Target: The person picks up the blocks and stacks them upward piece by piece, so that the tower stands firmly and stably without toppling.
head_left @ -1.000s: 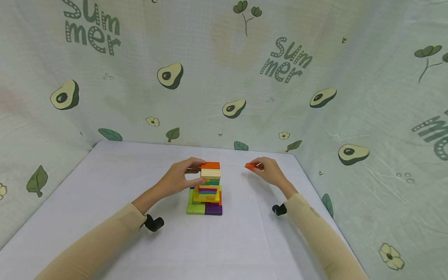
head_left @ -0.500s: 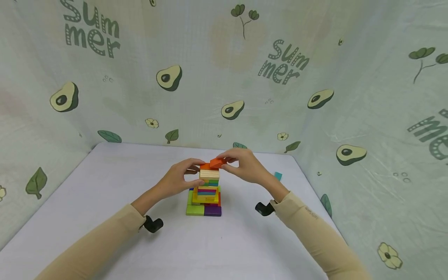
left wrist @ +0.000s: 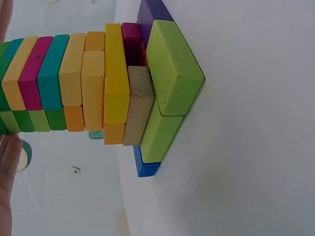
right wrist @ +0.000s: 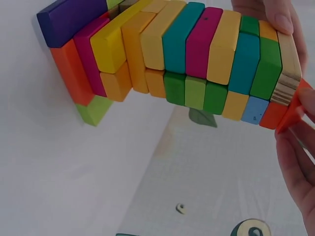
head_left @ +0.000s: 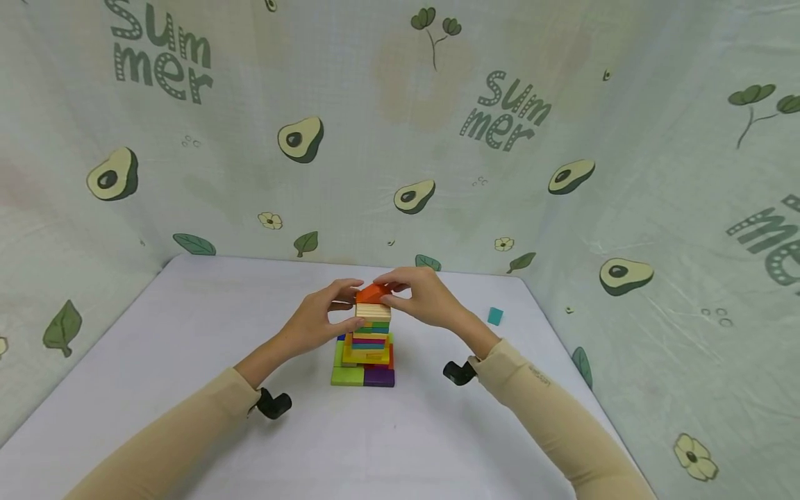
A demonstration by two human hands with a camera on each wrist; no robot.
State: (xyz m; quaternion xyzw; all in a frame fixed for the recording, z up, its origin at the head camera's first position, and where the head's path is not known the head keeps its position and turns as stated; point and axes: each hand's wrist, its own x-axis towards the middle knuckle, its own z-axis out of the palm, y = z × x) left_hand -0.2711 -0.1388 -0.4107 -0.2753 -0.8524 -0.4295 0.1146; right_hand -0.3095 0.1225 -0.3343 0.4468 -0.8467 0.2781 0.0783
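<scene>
A tower of coloured wooden blocks (head_left: 371, 340) stands on the table, with light green and purple blocks at its wider base. My left hand (head_left: 320, 312) steadies its upper left side, the thumb at the front and the fingers towards the back. On top of the tower, my right hand (head_left: 420, 295) pinches an orange-red block (head_left: 371, 294) between thumb and fingers. The right wrist view shows this block against the top end of the tower (right wrist: 197, 46), partly hidden by the fingers. In the left wrist view the tower's upper end is cut off.
A small teal block (head_left: 495, 316) lies on the white table (head_left: 400, 437), right of the tower. Behind the table and along its sides hangs a cloth (head_left: 350, 83) printed with avocados and leaves.
My right hand has moved left from beside the tower to its top, carrying the orange-red block. The teal block has come into view behind it. My left hand stays at the tower.
</scene>
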